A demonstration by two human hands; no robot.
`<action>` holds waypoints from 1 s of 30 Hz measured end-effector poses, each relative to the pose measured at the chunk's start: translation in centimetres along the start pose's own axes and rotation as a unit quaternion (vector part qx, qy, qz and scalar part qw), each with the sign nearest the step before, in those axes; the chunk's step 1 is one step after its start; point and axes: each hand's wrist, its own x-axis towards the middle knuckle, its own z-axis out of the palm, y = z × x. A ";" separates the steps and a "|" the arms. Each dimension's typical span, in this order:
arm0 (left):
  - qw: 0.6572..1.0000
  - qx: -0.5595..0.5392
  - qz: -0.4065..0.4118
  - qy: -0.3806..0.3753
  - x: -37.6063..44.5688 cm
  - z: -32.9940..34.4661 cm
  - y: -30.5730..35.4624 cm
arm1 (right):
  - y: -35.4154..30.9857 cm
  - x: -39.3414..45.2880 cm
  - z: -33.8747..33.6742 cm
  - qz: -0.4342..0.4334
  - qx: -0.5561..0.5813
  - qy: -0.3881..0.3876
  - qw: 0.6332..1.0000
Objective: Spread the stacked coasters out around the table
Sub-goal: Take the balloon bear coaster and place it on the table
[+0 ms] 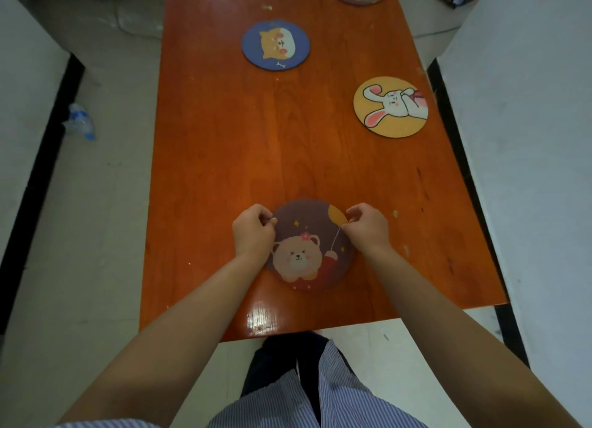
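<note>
Both hands, left hand (254, 232) and right hand (368, 226), pinch the bear coaster (310, 245) (low centre) by its edges; thin edges could slip free.

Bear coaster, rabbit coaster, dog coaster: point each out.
Bear coaster (307, 251): head view, on the bear's face, between the two hands.
Rabbit coaster (391, 106): head view, on the rabbit's body.
Dog coaster (276, 44): head view, on the dog's face.

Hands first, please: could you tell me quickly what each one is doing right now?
Left hand: closed, pinching the left edge of the bear coaster.
Right hand: closed, pinching its right edge.
</note>
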 end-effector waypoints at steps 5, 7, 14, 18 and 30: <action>1.000 0.021 0.014 0.001 -0.3 0.5 0.0 | 0.3 0.9 -0.3 -0.017 -0.009 0.019 1.000; 0.999 0.032 0.021 -0.003 -0.3 0.6 0.0 | 0.4 1.0 -0.4 -0.024 -0.017 0.019 0.999; 0.995 0.087 0.055 -0.015 -0.3 1.0 0.1 | 1.1 1.4 -0.2 -0.056 -0.067 0.023 0.996; 0.987 0.139 0.080 -0.013 -0.3 1.1 -0.2 | 1.3 1.3 -0.3 -0.066 -0.152 0.023 0.986; 0.944 0.279 0.175 -0.034 4.3 -6.5 -5.7 | -7.5 1.1 6.0 -0.241 -0.189 0.025 0.952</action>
